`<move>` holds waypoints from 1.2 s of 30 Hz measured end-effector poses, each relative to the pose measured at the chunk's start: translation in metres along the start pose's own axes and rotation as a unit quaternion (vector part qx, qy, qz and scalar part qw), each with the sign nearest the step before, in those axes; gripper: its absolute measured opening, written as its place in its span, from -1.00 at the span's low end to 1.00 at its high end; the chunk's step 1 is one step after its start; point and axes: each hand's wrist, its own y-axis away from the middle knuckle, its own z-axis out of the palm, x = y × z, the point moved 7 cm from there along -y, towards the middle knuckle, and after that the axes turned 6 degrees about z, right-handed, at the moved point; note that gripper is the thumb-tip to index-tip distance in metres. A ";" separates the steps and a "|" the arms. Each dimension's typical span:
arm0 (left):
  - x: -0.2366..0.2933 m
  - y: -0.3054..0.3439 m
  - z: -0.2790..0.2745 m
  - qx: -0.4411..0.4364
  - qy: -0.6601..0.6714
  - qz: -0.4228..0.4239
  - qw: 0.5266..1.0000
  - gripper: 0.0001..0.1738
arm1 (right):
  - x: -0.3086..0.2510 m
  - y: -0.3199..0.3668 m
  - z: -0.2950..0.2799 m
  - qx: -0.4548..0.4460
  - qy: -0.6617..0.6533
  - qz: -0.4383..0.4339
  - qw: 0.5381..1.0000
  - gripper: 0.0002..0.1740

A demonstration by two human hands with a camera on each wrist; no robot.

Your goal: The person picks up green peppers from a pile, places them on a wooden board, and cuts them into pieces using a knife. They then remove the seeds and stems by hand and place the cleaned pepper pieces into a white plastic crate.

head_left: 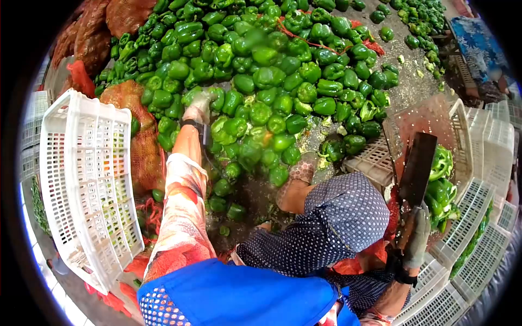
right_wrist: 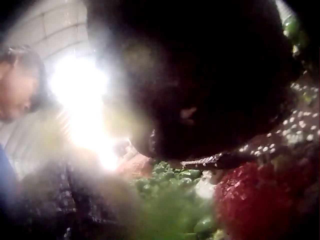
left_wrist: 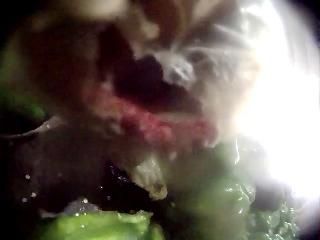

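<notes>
In the head view my left hand (head_left: 200, 104), in a pale translucent glove, reaches into a heap of green bell peppers (head_left: 269, 77). A bell pepper (head_left: 217, 99) lies right at its fingers, which are mostly hidden; I cannot tell whether they grip it. The left wrist view is blurred, with the wrinkled glove (left_wrist: 220, 75) above a piece of green pepper (left_wrist: 100, 225). At the right, my gloved right hand (head_left: 416, 234) holds a cleaver (head_left: 417, 168) by its handle, the broad dark blade pointing away from me. Cut green peppers (head_left: 440, 193) lie beside the blade.
A white plastic crate (head_left: 87, 130) stands tilted at the left, near an orange mesh sack (head_left: 138, 103). More crates (head_left: 473, 217) line the right side. My knee in dotted cloth (head_left: 348, 209) juts between the hands. Pepper scraps and seeds litter the floor (head_left: 402, 62).
</notes>
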 end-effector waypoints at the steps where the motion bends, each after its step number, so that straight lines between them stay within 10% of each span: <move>1: 0.006 0.018 0.008 -0.013 -0.009 -0.009 1.000 -0.64 | 0.003 -0.001 0.002 0.007 0.014 -0.016 1.000 -0.46; 2: 0.019 0.045 0.021 -0.027 -0.017 -0.019 0.999 -0.56 | 0.012 -0.004 -0.001 0.015 0.026 -0.032 0.999 -0.48; 3: 0.038 0.060 0.023 -0.037 -0.356 0.152 0.921 -0.55 | 0.020 -0.006 -0.002 0.024 0.037 -0.047 0.998 -0.49; 5: 0.034 0.063 0.044 -0.074 -0.303 0.270 0.911 -0.54 | 0.025 -0.009 -0.005 0.039 0.024 -0.067 0.997 -0.57; 8: 0.039 0.103 0.123 -0.141 0.134 0.135 0.972 -0.53 | 0.021 0.009 -0.004 0.069 -0.065 -0.044 0.995 -0.59; 10: 0.085 0.167 0.222 -0.356 0.101 0.134 0.919 -0.54 | 0.020 0.028 -0.008 0.068 -0.139 -0.044 0.987 -0.49; 18: 0.147 0.412 0.458 -0.581 -0.129 0.273 0.756 -0.43 | 0.046 0.124 -0.086 0.173 -0.357 -0.077 0.915 -0.48; 25: 0.027 0.553 0.584 -0.607 -0.372 0.386 0.587 -0.63 | 0.130 0.157 -0.137 0.248 -0.447 -0.053 0.858 -0.38; 27: -0.029 0.567 0.607 -0.535 -0.482 0.570 0.396 -0.67 | 0.138 0.160 -0.141 0.271 -0.430 -0.062 0.859 -0.64; 29: -0.111 0.566 0.623 -0.178 -0.556 0.804 -0.110 -0.72 | 0.154 0.154 -0.140 0.250 -0.456 -0.078 0.850 -0.71; 30: -0.118 0.573 0.620 -0.234 -0.552 0.798 -0.057 -0.71 | 0.170 0.147 -0.141 0.281 -0.431 -0.062 0.855 -0.69; 31: -0.115 0.573 0.616 -0.418 -0.527 0.714 0.193 -0.70 | 0.185 0.140 -0.142 0.310 -0.405 -0.044 0.859 -0.67; 32: -0.114 0.570 0.611 -0.491 -0.473 0.650 0.336 -0.69 | 0.186 0.137 -0.143 0.294 -0.410 -0.039 0.863 -0.64; 36: -0.104 0.544 0.595 -0.504 -0.444 0.528 0.520 -0.67 | 0.208 0.118 -0.152 0.317 -0.366 -0.083 0.871 -0.55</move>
